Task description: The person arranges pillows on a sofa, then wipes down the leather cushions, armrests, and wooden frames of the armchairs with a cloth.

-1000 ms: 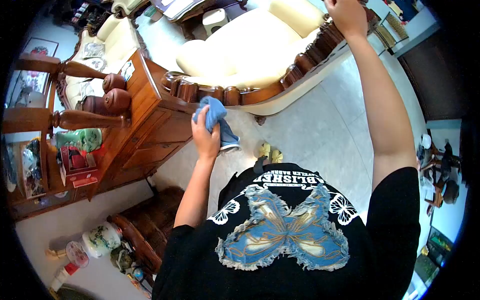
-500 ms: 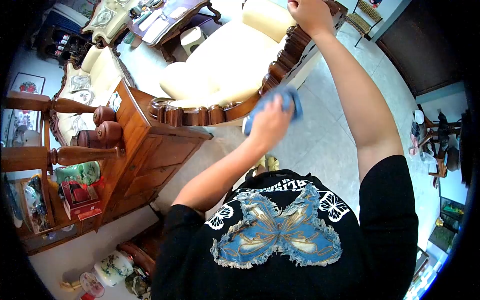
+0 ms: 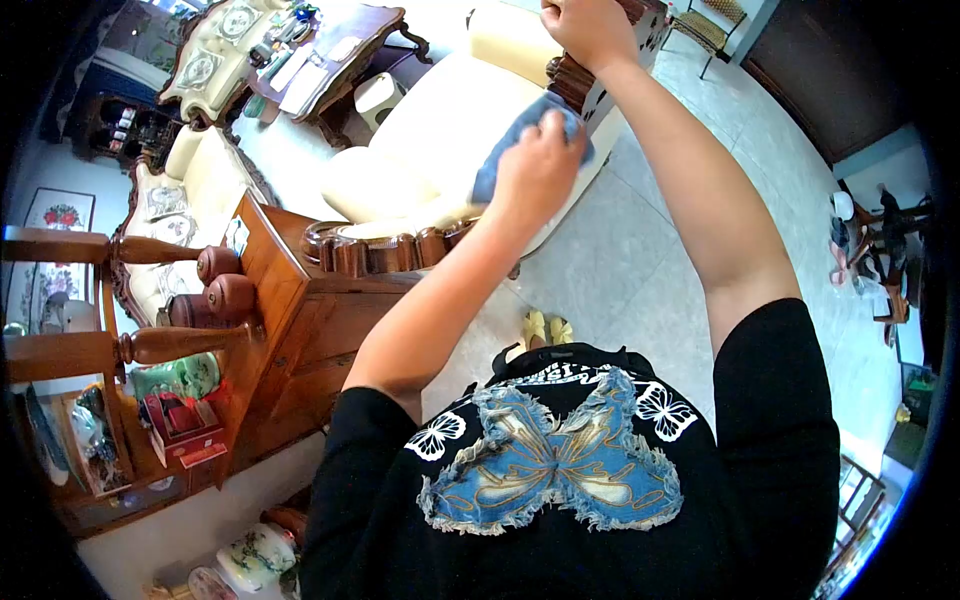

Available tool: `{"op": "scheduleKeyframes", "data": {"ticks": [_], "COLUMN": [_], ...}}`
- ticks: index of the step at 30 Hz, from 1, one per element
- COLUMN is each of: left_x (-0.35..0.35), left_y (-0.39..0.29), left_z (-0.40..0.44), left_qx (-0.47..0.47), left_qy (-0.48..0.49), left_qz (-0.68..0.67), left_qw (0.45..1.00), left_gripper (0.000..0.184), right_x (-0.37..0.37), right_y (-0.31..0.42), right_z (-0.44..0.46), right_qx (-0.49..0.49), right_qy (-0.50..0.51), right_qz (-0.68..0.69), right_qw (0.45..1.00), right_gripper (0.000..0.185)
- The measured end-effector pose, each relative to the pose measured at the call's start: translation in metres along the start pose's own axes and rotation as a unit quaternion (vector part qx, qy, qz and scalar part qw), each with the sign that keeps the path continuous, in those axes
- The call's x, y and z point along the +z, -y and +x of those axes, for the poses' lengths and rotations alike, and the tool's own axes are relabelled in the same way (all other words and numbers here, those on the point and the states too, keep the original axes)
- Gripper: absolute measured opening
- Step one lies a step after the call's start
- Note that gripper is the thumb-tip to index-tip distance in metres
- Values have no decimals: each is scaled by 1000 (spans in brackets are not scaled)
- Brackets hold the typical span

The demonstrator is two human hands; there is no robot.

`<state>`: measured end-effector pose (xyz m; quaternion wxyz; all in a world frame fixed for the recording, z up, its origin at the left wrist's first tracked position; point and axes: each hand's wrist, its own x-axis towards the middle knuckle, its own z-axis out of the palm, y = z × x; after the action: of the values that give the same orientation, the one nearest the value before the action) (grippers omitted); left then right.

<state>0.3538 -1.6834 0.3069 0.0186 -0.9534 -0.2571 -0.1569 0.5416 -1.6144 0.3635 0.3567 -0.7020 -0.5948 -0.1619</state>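
Observation:
My left hand (image 3: pixel 540 165) is closed on a blue cloth (image 3: pixel 508 135), pressed against the carved wooden top rail of a cream sofa (image 3: pixel 425 120). The cloth and hand hide part of the rail. Farther along the same rail, near the top edge of the view, my right hand (image 3: pixel 592 38) has its fingers curled at the dark wooden frame (image 3: pixel 568 82). Its fingertips are partly cut off by the view's edge. The rail's nearer scalloped end (image 3: pixel 385 250) shows below my left forearm.
A wooden cabinet (image 3: pixel 300 330) stands close on the left, with turned wooden legs (image 3: pixel 170 250) of an upturned stool and a red box (image 3: pixel 185 430). A low table (image 3: pixel 350 45) with papers is beyond the sofa. A chair (image 3: pixel 708 30) stands at the upper right.
My left hand and the cloth have moved up along the rail, away from my body. My right hand stays at the far part of the frame. The view has shifted slightly.

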Motion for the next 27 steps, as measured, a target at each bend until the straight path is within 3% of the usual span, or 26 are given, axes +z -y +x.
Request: {"op": "scheduleKeyframes", "data": {"ticks": [1, 2, 3, 4, 5, 7, 9, 10, 11, 13, 15, 16, 18, 20, 21, 23, 26, 27], "left_x": [11, 6, 6, 7, 16, 34, 43, 34, 23, 9, -8, -17, -26, -29, -30, -36, -59, -60], "left_y": [-8, -24, -32, -42, -52, -63, -53, -45, -34, -18, -7, -1, 1, -16, -21, -26, -35, -34], "left_z": [-5, -13, -27, -43, -61, -93, -107, -108, -108, -109, -108, -105, -96, -84, -79, -70, -57, -46], "left_qx": [-27, 42, 106, 89, 85, 1, -54, -73, -90, -84, -249, -266, -268, -259, -255, -242, -162, -114], "left_qy": [76, 98, 180, 263, 295, 300, 243, 189, 134, -25, -91, -125, -190, -158, -123, -48, -17, -53], "left_qz": [-55, -33, -117, -237, -266, -362, -401, -406, -411, -367, -342, -335, -340, -416, -487, -633, -659, -675], "left_qw": [995, 994, 971, 931, 914, 883, 881, 891, 897, 926, 901, 895, 881, 857, 827, 733, 734, 727], "left_gripper": [29, 28, 31, 37, 45, 53, 54, 54, 54, 54, 52, 51, 47, 45, 44, 55, 60, 60], "right_x": [0, 0, -1, 1, 2, -7, -11, 1, 3, -18, -39, -58, -65, -70, -68, -77, -88, -91], "right_y": [1, -1, -3, -7, -10, -10, -10, -20, -21, -12, 22, 40, 68, 88, 90, 88, 68, 58], "right_z": [1, 4, 4, 3, 1, -5, 1, -2, -6, -40, -97, -126, -174, -210, -220, -220, -210, -204], "right_qx": [-3, -9, -8, -2, 4, -9, 8, -16, -43, 82, 90, 129, 44, 37, 85, 142, 136, 134], "right_qy": [10, 2, -1, 0, 0, 36, 120, 106, 87, 122, 36, 93, 119, 142, 162, 71, 18, 17], "right_qz": [10, 13, 13, 0, -12, 12, 38, 171, 301, 547, 462, 455, 356, 362, 438, 476, 392, 388], "right_qw": [1000, 1000, 1000, 1000, 1000, 999, 992, 979, 949, 825, 882, 876, 926, 921, 880, 865, 910, 912], "right_gripper": [19, 19, 19, 19, 20, 21, 29, 26, 23, 33, 33, 40, 82, 100, 109, 102, 93, 93]}}
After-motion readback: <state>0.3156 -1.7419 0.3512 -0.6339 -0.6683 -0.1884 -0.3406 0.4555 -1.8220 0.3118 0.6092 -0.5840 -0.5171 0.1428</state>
